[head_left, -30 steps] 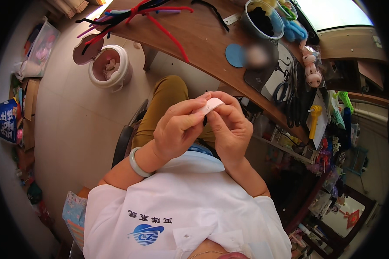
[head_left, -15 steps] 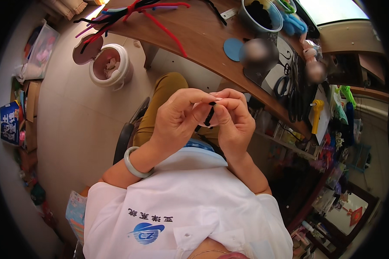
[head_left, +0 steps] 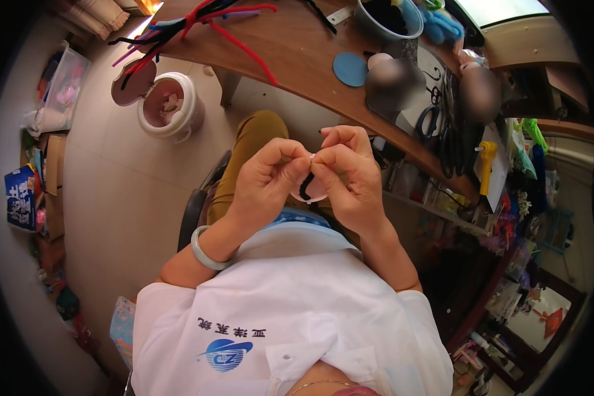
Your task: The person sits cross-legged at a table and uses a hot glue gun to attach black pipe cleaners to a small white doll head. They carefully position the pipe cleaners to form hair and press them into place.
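Note:
Both hands meet above my lap. My left hand [head_left: 268, 179] is closed, thumb and forefinger pinching a small pale pink rounded piece [head_left: 318, 190]. A short fuzzy black strip [head_left: 305, 187], like pipe cleaner, runs down across this piece. My right hand [head_left: 350, 179] pinches at the same spot with thumb and forefinger, their tips against the left fingertips; its other fingers curl above. Exactly what lies between the right fingertips is too small to make out. Fingers cover much of the pink piece.
On the wooden table [head_left: 297, 66] lie red, black and purple pipe cleaners [head_left: 234, 43], a blue disc [head_left: 349, 69], a tub of black material [head_left: 386, 18], scissors [head_left: 429, 122] and a yellow-handled tool [head_left: 487, 165]. An open-lidded bin [head_left: 190, 109] stands on the floor, left.
The joined fingertips have shifted slightly left and the right hand's upper fingers have lifted away. More of the black strip's lower part shows, now slanting over the pink piece.

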A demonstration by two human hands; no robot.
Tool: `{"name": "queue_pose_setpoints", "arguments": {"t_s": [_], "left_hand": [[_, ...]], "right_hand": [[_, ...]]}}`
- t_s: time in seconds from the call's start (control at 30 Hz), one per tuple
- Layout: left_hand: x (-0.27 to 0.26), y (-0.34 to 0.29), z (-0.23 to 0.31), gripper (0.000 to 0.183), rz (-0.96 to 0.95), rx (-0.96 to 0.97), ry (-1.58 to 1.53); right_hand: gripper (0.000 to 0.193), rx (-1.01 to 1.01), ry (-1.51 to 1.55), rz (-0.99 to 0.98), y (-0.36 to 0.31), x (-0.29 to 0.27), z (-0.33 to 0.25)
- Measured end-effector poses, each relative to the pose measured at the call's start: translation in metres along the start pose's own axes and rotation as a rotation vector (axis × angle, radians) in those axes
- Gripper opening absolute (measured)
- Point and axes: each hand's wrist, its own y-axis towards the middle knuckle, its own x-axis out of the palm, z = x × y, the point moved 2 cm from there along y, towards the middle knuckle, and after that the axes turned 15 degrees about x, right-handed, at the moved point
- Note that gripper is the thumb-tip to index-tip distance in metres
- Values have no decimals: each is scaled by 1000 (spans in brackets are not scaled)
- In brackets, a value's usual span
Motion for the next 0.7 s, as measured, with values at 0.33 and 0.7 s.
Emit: {"name": "queue_pose_setpoints", "arguments": {"t_s": [0.33,0.7], "left_hand": [[8,6,2,24,245,-177,-87],[9,3,-2,17,237,-85,106]], "right_hand": [[9,-81,-345,366,-11,5,-6],[8,-59,-442,293,-9,8,-8]]}}
